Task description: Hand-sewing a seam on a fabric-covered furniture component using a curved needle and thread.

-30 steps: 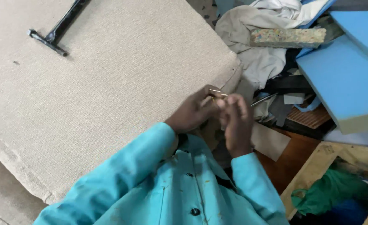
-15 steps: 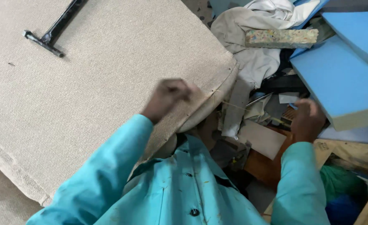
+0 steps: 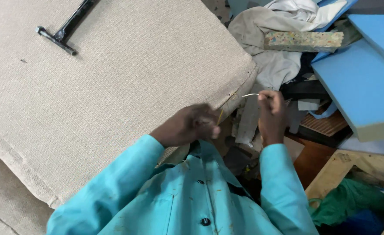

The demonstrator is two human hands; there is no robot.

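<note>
A large cushion covered in beige fabric (image 3: 113, 74) fills the left and middle of the view. My right hand (image 3: 271, 114) pinches a curved needle (image 3: 251, 95) just off the cushion's near right corner. My left hand (image 3: 186, 126), blurred, is closed at the cushion's front edge, and a thin yellowish thread (image 3: 220, 116) runs beside its fingers. Whether the fingers grip the thread I cannot make out. Both arms wear turquoise sleeves.
A black metal tool (image 3: 66, 27) lies on the cushion at the upper left. Blue foam slabs (image 3: 361, 82), a speckled foam block (image 3: 302, 40), grey cloth (image 3: 270, 56) and scraps crowd the right. A wooden frame (image 3: 331, 178) and green cloth (image 3: 352, 200) sit at the lower right.
From working close together, my hands swung wide apart half a second ago. They have since come back in, with the right hand holding the needle near the cushion corner.
</note>
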